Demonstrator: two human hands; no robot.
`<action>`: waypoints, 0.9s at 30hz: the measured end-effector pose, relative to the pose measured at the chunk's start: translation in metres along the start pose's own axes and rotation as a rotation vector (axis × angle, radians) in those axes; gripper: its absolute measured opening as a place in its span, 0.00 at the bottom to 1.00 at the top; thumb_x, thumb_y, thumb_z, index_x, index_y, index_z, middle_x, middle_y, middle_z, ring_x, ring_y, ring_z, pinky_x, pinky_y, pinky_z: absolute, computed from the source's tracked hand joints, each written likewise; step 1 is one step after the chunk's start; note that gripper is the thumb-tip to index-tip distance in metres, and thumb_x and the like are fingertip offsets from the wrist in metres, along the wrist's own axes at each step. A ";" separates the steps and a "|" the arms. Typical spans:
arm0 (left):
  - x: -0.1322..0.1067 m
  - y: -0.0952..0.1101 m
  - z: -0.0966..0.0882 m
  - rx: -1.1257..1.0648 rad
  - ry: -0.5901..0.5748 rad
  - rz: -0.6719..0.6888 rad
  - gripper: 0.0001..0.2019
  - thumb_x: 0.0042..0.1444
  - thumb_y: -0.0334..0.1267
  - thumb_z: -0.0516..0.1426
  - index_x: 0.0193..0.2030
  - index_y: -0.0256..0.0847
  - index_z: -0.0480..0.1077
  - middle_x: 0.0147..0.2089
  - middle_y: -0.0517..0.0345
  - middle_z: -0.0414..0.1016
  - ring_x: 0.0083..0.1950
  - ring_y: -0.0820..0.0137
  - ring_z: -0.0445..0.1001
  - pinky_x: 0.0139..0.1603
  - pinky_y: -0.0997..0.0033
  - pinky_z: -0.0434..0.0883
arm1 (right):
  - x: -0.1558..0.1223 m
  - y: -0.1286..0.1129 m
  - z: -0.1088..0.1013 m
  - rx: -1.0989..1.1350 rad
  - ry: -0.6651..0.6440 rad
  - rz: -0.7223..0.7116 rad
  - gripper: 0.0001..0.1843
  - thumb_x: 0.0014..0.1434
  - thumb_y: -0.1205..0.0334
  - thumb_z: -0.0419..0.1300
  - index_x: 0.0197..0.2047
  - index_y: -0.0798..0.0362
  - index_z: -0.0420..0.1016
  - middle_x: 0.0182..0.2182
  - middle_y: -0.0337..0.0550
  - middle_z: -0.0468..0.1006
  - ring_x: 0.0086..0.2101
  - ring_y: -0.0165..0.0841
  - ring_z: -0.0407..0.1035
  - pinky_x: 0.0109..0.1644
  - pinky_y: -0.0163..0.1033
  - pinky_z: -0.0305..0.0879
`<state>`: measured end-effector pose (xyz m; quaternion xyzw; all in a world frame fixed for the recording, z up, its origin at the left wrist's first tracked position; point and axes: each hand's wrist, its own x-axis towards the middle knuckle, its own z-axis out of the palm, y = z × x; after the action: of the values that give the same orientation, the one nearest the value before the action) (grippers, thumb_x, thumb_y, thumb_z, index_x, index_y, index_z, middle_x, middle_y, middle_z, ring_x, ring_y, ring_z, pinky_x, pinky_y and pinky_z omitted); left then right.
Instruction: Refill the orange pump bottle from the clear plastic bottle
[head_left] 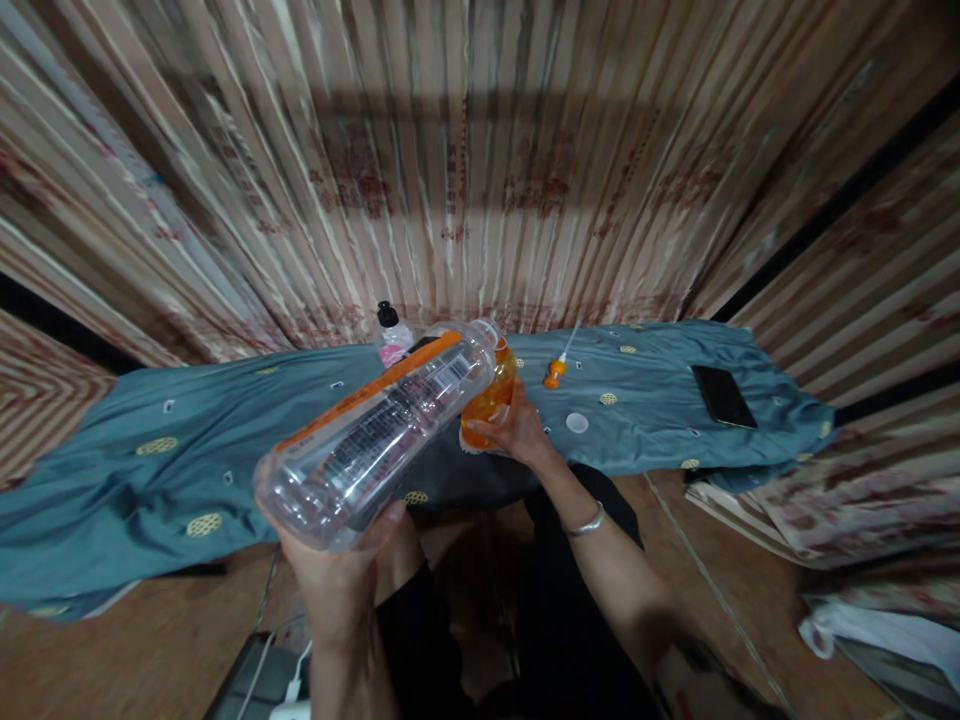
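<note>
My left hand (341, 570) grips the base of a large clear plastic bottle (382, 425) with an orange-edged label. The bottle is tipped nearly flat, its open mouth pointing at a smaller orange bottle (489, 402). My right hand (517, 432) wraps round that orange bottle and holds it on the teal cloth (187, 450). A silver bangle (585, 524) sits on my right wrist. The mouths of the two bottles meet or nearly meet; the contact point is hard to make out.
A small bottle with a black cap (390, 335) stands behind the large one. An orange pump nozzle with a tube (556, 370) and a white cap (577, 422) lie on the cloth. A black phone (723, 396) rests at the right. Patterned curtains (480, 170) hang behind.
</note>
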<state>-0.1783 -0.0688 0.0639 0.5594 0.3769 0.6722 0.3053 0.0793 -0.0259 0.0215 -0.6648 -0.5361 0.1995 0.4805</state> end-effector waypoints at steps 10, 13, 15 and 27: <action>-0.002 0.003 0.002 -0.110 0.124 -0.167 0.57 0.28 0.41 0.81 0.69 0.60 0.66 0.71 0.54 0.70 0.71 0.46 0.72 0.73 0.41 0.71 | -0.001 -0.001 0.000 0.013 0.005 -0.004 0.57 0.45 0.51 0.79 0.73 0.53 0.60 0.61 0.57 0.80 0.59 0.53 0.78 0.64 0.60 0.75; -0.002 0.001 0.001 -0.084 0.123 -0.159 0.56 0.29 0.43 0.81 0.69 0.61 0.66 0.73 0.53 0.69 0.72 0.45 0.71 0.73 0.37 0.70 | -0.001 0.001 0.000 0.020 0.001 0.010 0.57 0.45 0.50 0.79 0.72 0.54 0.60 0.61 0.57 0.80 0.58 0.53 0.78 0.65 0.61 0.74; -0.003 0.000 0.000 -0.063 0.113 -0.148 0.56 0.30 0.44 0.81 0.70 0.59 0.65 0.73 0.53 0.69 0.72 0.44 0.71 0.73 0.37 0.70 | -0.001 0.002 0.000 0.020 -0.005 0.024 0.57 0.45 0.50 0.79 0.72 0.55 0.59 0.60 0.58 0.80 0.58 0.53 0.78 0.65 0.61 0.73; -0.007 -0.006 -0.001 0.018 0.082 -0.097 0.51 0.37 0.45 0.79 0.69 0.65 0.64 0.71 0.54 0.70 0.73 0.44 0.70 0.73 0.34 0.70 | -0.001 -0.001 0.001 0.029 0.005 0.025 0.56 0.45 0.50 0.79 0.72 0.56 0.60 0.59 0.58 0.81 0.57 0.54 0.78 0.63 0.60 0.75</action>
<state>-0.1786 -0.0713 0.0550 0.5151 0.4219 0.6756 0.3166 0.0778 -0.0269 0.0218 -0.6649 -0.5237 0.2116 0.4888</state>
